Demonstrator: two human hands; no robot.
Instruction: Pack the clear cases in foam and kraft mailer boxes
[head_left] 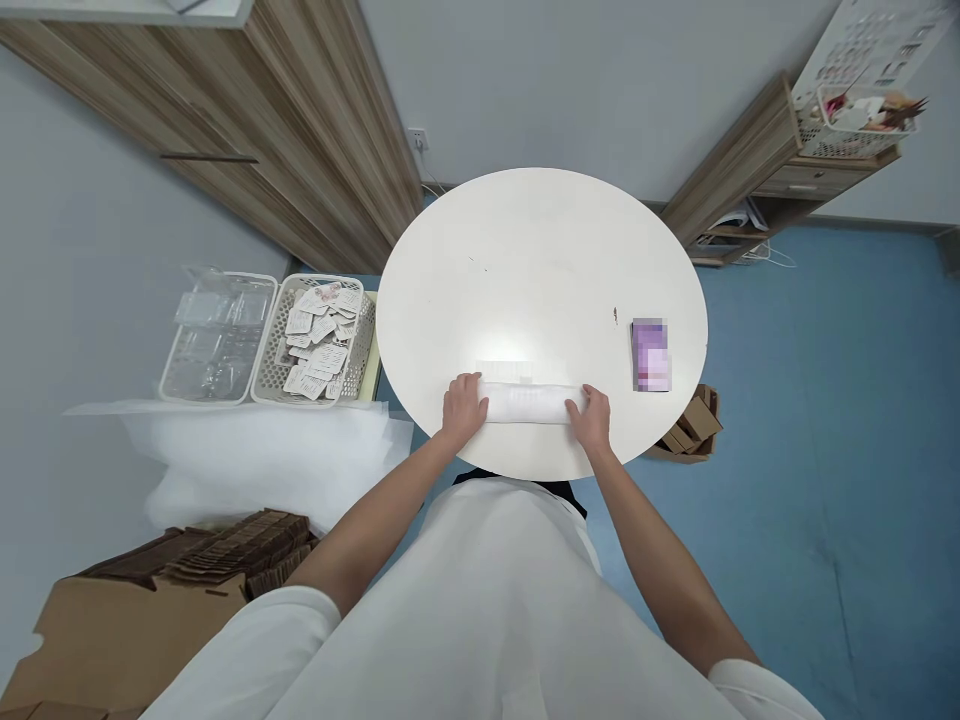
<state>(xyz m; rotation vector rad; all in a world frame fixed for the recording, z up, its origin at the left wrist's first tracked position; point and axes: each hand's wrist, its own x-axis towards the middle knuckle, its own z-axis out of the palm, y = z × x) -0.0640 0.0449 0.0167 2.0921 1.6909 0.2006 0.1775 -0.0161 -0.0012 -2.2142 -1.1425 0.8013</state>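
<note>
A long, flat white wrapped bundle point(529, 404) lies across the near part of the round white table point(536, 240). What is inside it does not show. My left hand point(463, 408) grips its left end, with the thumb at the front and the fingers curled at the far side. At the right end, my right hand point(594, 415) is closed in the same way, thumb and fingers on the edge. Just beyond the bundle there is a faint pale patch on the tabletop, too indistinct to name.
A purple blurred item point(650, 355) lies at the table's right. Left of the table stand a basket of white cards point(319, 340), a bin of clear plastic packs point(217, 340), white sheeting point(262, 455) and cardboard boxes point(135, 630). A carton point(690, 425) sits on the floor at right.
</note>
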